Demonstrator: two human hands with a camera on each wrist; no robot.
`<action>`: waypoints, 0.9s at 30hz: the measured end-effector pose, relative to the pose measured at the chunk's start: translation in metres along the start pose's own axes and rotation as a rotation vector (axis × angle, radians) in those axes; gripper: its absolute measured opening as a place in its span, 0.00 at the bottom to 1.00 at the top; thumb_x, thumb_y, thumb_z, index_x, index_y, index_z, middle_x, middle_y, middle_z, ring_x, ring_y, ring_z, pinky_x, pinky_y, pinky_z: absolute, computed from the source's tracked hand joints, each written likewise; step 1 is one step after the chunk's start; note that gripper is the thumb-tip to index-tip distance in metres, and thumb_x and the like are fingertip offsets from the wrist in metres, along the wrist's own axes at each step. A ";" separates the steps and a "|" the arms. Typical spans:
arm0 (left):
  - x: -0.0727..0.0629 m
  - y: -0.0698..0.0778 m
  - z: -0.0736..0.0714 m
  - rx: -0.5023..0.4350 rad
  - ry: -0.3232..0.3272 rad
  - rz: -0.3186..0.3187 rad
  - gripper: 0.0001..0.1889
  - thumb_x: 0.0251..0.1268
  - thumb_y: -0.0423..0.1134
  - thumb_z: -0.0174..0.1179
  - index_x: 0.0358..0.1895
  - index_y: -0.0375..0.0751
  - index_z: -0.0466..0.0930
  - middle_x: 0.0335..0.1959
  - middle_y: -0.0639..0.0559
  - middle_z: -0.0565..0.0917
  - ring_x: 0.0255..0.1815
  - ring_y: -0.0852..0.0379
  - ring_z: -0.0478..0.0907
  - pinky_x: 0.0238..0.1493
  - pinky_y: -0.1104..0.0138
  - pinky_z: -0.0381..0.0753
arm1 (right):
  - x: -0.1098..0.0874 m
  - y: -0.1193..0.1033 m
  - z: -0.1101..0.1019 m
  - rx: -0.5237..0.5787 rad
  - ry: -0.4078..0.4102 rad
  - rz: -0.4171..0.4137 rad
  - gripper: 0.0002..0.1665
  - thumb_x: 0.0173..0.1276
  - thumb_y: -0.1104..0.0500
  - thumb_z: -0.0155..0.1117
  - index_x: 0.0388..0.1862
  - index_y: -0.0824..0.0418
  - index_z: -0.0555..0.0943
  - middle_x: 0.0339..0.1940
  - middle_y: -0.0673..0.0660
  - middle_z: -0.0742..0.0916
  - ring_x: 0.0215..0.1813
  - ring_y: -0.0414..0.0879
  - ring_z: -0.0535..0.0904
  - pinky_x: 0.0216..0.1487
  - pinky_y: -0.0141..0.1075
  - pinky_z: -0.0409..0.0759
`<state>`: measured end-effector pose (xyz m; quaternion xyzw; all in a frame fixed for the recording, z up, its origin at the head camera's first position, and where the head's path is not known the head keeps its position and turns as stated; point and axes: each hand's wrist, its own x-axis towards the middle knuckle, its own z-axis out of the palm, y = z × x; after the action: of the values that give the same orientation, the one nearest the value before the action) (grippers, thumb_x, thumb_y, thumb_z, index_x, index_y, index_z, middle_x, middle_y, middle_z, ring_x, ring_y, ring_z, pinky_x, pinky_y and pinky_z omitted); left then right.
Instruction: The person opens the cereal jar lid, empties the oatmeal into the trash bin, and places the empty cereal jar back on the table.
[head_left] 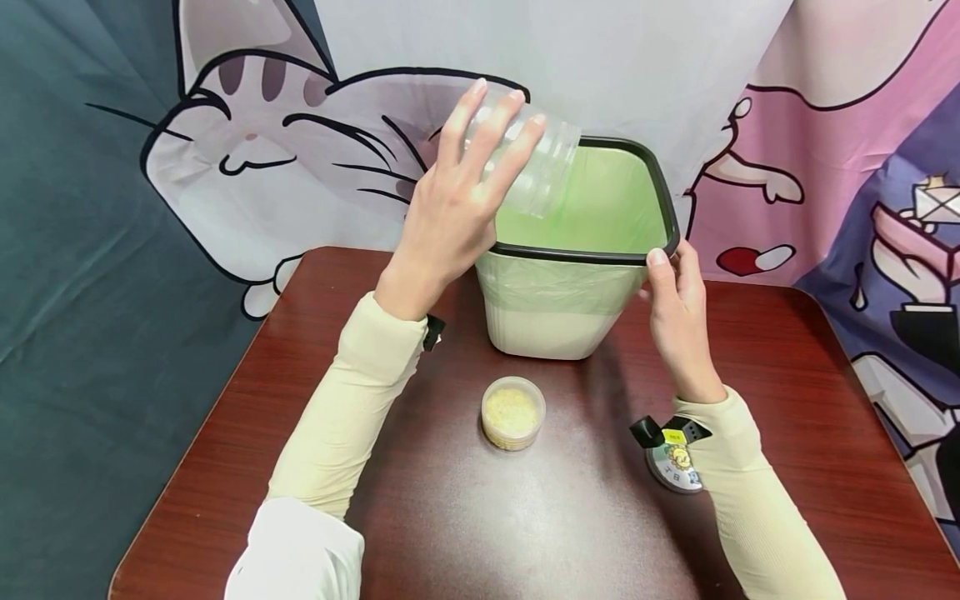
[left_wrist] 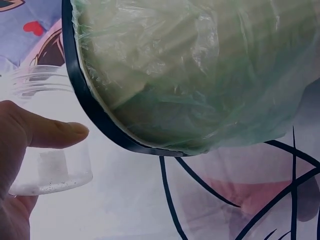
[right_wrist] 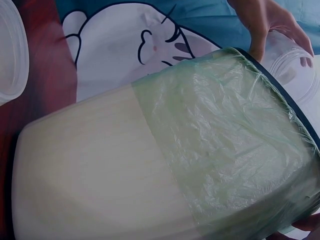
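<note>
Tipped over the bin's left side is a clear plastic jar point(head_left: 542, 171), its open mouth facing down and right into the bin. My left hand point(head_left: 457, 200) grips it; the left wrist view shows the thumb across the jar point(left_wrist: 55, 170), with small specks near its base. The white trash bin point(head_left: 551, 329) has a black rim and a green plastic bag point(head_left: 615, 196) lining it, folded over the outside. My right hand point(head_left: 678, 321) holds the bin's rim at the front right corner, thumb on top and fingers beneath the edge.
A small clear tub point(head_left: 512, 414) of pale yellow bits stands on the brown table point(head_left: 585, 517) before the bin. A round printed lid point(head_left: 673, 467) lies partly under the right wrist. Behind the table hangs a cartoon cloth point(head_left: 247, 183).
</note>
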<state>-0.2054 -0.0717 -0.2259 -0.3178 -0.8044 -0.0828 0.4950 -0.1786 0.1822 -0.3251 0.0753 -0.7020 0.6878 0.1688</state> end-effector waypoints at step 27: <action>-0.010 0.007 -0.001 -0.152 0.101 -0.018 0.34 0.41 0.20 0.50 0.61 0.35 0.66 0.60 0.36 0.66 0.66 0.40 0.53 0.61 0.65 0.65 | 0.000 0.000 0.001 0.034 -0.006 -0.001 0.23 0.70 0.51 0.50 0.61 0.55 0.66 0.47 0.55 0.74 0.44 0.45 0.71 0.44 0.31 0.74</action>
<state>-0.1976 -0.0707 -0.2351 -0.3428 -0.7726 -0.1640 0.5086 -0.1784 0.1811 -0.3250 0.0808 -0.6907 0.6992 0.1656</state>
